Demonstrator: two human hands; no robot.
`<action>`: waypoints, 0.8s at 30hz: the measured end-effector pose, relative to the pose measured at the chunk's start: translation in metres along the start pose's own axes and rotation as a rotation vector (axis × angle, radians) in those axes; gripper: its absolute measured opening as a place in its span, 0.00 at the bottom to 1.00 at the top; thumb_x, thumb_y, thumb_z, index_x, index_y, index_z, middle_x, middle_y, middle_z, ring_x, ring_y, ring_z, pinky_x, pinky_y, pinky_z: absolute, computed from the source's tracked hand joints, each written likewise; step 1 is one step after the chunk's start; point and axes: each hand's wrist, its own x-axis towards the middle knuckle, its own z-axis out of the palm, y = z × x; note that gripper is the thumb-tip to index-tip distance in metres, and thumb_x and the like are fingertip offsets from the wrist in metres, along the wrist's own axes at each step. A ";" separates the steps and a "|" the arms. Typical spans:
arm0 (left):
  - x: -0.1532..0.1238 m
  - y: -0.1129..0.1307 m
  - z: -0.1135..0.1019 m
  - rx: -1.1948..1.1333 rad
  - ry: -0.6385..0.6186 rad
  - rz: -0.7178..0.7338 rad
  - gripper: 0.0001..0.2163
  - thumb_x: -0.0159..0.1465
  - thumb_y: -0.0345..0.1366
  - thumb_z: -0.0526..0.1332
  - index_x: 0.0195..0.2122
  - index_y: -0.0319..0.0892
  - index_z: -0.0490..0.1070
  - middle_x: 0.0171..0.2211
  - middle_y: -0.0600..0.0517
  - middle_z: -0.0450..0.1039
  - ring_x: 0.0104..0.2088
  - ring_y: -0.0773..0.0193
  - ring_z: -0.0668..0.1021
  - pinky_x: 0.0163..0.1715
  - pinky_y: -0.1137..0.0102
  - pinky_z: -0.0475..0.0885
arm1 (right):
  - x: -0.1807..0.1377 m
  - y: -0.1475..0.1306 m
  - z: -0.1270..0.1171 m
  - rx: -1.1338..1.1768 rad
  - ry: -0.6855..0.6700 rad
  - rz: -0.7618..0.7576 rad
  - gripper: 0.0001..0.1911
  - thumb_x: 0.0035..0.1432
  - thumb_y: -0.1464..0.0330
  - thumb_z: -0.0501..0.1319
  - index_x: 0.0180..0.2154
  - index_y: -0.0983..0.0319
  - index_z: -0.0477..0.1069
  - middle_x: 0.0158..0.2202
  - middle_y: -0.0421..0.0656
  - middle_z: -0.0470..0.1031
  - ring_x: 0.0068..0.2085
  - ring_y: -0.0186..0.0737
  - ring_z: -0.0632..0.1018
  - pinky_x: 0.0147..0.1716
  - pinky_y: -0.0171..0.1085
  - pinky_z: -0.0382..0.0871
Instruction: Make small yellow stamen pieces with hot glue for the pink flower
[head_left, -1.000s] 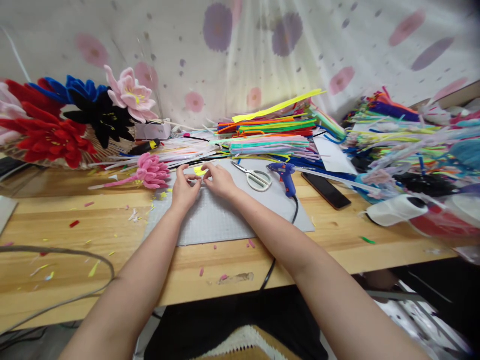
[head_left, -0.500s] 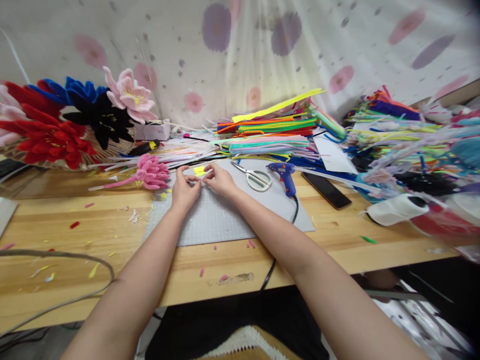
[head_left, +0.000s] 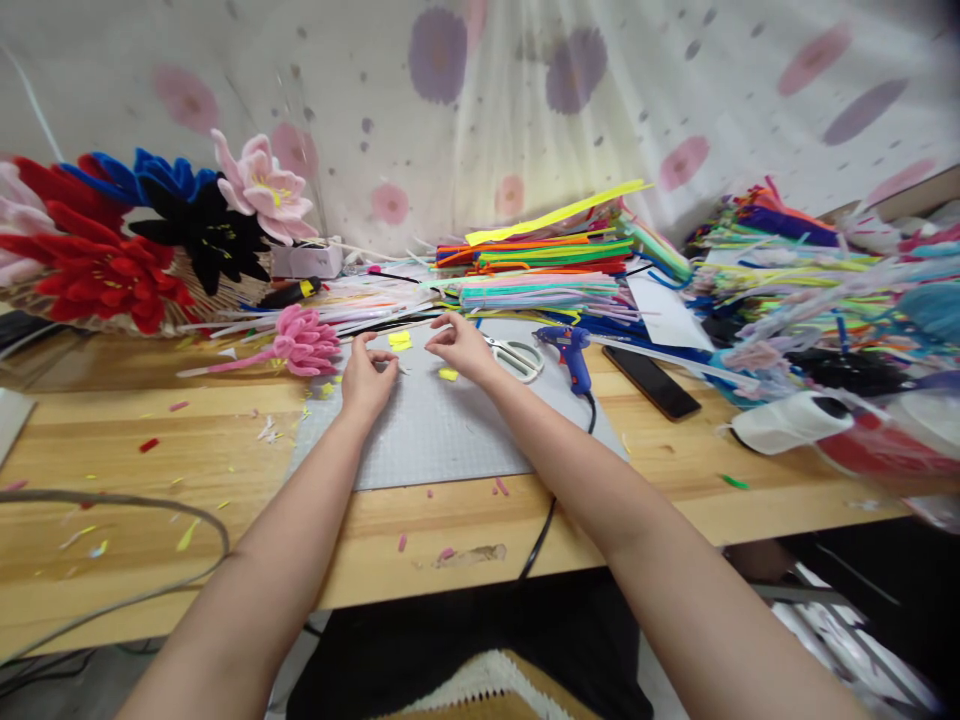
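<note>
Both of my hands rest at the far edge of a grey cutting mat (head_left: pixel 450 430). My left hand (head_left: pixel 365 375) has its fingers curled in a pinch on something small that I cannot make out. My right hand (head_left: pixel 465 350) is a little apart from it, fingers loosely curled and pinched near the scissors (head_left: pixel 516 354). Small yellow pieces (head_left: pixel 400 341) lie on the mat between and just beyond the hands, one more yellow scrap (head_left: pixel 448 374) below the right hand. A pink pipe-cleaner flower (head_left: pixel 304 342) lies to the left of my left hand.
A blue glue gun (head_left: pixel 570 348) with a black cord and a dark phone (head_left: pixel 652 380) lie right of the scissors. Stacks of coloured pipe cleaners (head_left: pixel 547 265) fill the back and right. Red, black, blue and pink flowers (head_left: pixel 150 240) stand at the back left. A grey cable (head_left: pixel 150 505) loops on the wooden table.
My right hand has drawn away to the right from my left hand, toward the scissors. A yellow scrap now lies on the mat where the hands were together.
</note>
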 end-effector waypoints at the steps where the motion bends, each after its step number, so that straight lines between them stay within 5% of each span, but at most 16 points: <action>1: 0.000 -0.001 0.000 0.004 -0.005 0.000 0.22 0.52 0.34 0.59 0.49 0.43 0.58 0.34 0.52 0.76 0.34 0.63 0.75 0.38 0.65 0.66 | 0.000 -0.002 -0.005 0.028 0.000 0.010 0.15 0.45 0.73 0.62 0.37 0.60 0.62 0.27 0.36 0.75 0.32 0.34 0.77 0.37 0.36 0.68; 7: 0.003 -0.005 0.001 -0.087 0.039 0.066 0.23 0.50 0.28 0.57 0.49 0.43 0.61 0.39 0.50 0.76 0.43 0.61 0.74 0.43 0.64 0.65 | -0.005 -0.010 -0.034 0.090 -0.034 0.033 0.15 0.44 0.74 0.63 0.35 0.61 0.62 0.26 0.36 0.74 0.30 0.33 0.77 0.37 0.36 0.68; 13: -0.001 0.001 -0.007 0.011 0.161 0.281 0.15 0.54 0.32 0.58 0.44 0.42 0.66 0.39 0.50 0.75 0.44 0.59 0.72 0.48 0.63 0.63 | -0.009 -0.004 -0.030 -0.046 -0.163 0.013 0.14 0.45 0.76 0.62 0.35 0.61 0.63 0.27 0.37 0.75 0.32 0.34 0.78 0.36 0.35 0.68; 18: -0.012 0.011 -0.005 0.162 -0.122 0.496 0.16 0.53 0.39 0.62 0.44 0.44 0.68 0.43 0.48 0.72 0.45 0.58 0.72 0.47 0.63 0.63 | -0.012 -0.004 -0.016 -0.146 -0.249 -0.039 0.15 0.45 0.76 0.61 0.37 0.61 0.63 0.28 0.37 0.76 0.31 0.32 0.77 0.33 0.32 0.67; 24: -0.011 0.013 -0.001 0.218 -0.265 0.466 0.11 0.55 0.35 0.61 0.40 0.46 0.71 0.42 0.49 0.75 0.45 0.57 0.73 0.46 0.63 0.63 | -0.017 -0.003 -0.012 -0.163 -0.307 -0.057 0.16 0.46 0.77 0.60 0.38 0.61 0.63 0.27 0.36 0.76 0.30 0.30 0.76 0.32 0.30 0.65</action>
